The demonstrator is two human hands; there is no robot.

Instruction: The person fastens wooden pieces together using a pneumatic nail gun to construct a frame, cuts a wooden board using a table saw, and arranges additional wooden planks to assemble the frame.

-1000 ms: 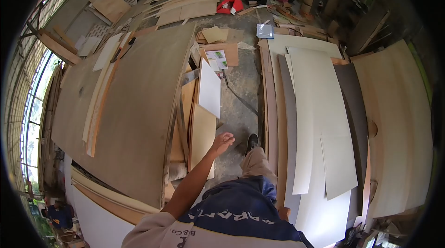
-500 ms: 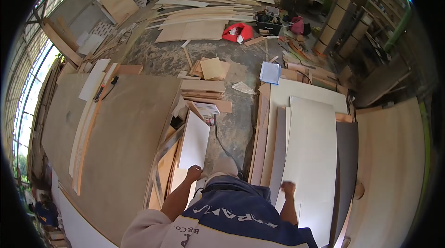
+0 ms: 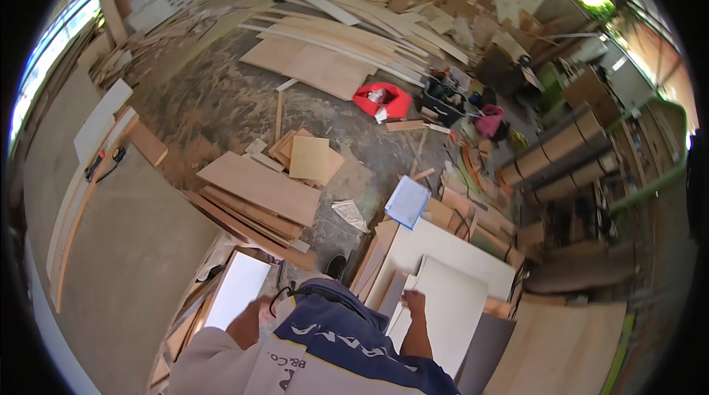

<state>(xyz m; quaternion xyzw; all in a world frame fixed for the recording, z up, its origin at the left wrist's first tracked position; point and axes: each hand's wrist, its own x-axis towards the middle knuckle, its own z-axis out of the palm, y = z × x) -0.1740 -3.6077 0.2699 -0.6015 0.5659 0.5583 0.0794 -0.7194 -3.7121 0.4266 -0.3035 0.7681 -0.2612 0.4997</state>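
A: So, what's new for us?
B: We now have the brown boards (image 3: 258,188) closer ahead, so we seem to be moving between the stacks.
A: And our grip?
B: Our left hand (image 3: 258,314) is beside the white board (image 3: 238,288), our right hand (image 3: 415,300) curled above the pale sheet (image 3: 452,302); we can't tell whether either holds anything.
A: Any writing?
B: "B&Co." on our shirt (image 3: 340,325); we can't read its larger, creased white letters.
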